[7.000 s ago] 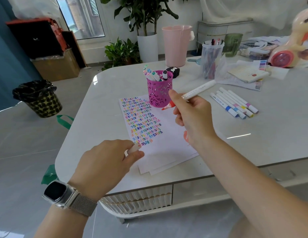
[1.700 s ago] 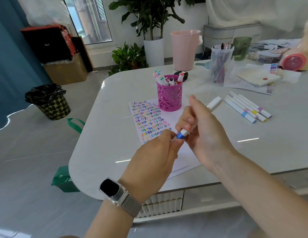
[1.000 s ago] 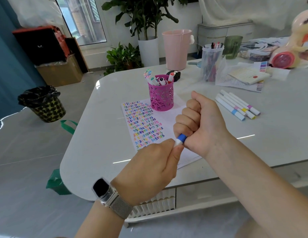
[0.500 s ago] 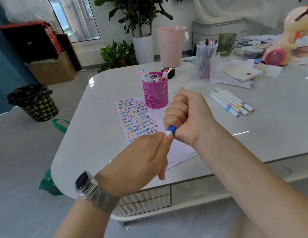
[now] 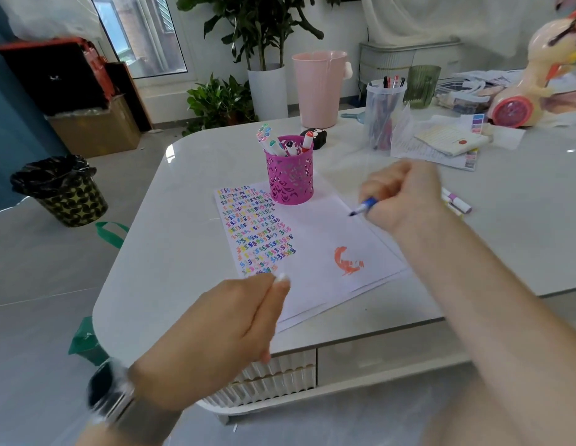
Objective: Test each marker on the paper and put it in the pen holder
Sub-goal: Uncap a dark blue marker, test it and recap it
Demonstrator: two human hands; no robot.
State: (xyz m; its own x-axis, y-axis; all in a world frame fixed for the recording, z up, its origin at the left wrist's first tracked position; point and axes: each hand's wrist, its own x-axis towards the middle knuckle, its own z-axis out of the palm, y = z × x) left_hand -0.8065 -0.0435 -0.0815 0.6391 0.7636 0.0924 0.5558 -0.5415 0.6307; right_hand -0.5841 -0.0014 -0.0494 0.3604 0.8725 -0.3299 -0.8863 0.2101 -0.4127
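Two hands hang over the near part of a pale table (image 5: pixel 196 239), and the magenta pen holder (image 5: pixel 290 175) standing on the far end of the paper (image 5: pixel 315 246) serves as the landmark. Right of the holder and slightly nearer, the right hand (image 5: pixel 405 197) is fisted around a blue marker (image 5: pixel 363 208); its uncapped tip points left and down, above the blank white part of the sheet, and whether it touches the paper cannot be told. Well in front of the holder, the left hand (image 5: pixel 228 320) is curled with thumb and forefinger pinching a small white cap (image 5: pixel 281 278) at the sheet's near edge. Rows of small coloured squiggles fill the sheet just left of and in front of the holder, and an orange scribble (image 5: pixel 346 260) lies nearer and to the right. Several capped markers (image 5: pixel 281 143) stand inside the holder. Farther right of it, beyond the right hand, loose markers (image 5: pixel 457 202) lie on the table, mostly hidden.
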